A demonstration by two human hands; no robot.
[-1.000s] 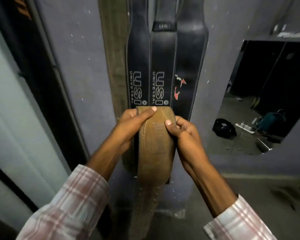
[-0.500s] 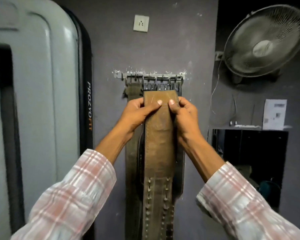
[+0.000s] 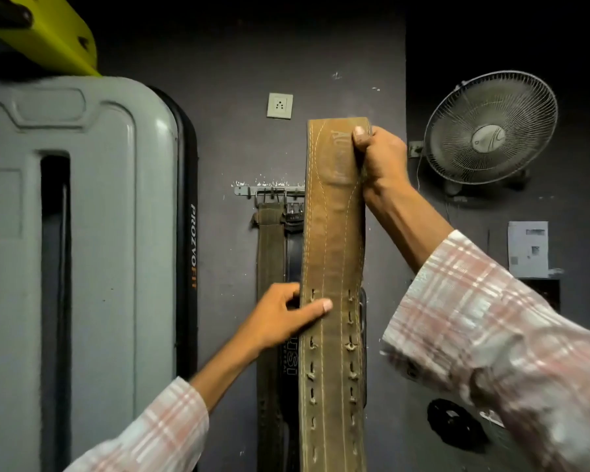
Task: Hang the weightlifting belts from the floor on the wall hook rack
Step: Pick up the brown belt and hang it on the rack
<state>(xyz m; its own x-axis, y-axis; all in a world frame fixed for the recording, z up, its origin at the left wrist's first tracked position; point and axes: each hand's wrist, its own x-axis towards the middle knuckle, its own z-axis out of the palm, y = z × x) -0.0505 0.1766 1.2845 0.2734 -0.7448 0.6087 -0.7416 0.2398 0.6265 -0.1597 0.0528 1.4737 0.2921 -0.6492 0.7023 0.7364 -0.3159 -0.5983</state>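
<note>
Right hand clamped on brown belt top, raised above hook rack. Left hand pinches belt edge mid-length. Risk: buckle end hidden, may miss hook; crowded hooks, hung belts could get knocked loose.

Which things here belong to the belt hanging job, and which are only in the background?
For the job: brown leather belt, held by right hand and left hand; hook rack; olive belt and black belt already hung.

Background: wall fan, socket, grey panel, paper notice.
</note>
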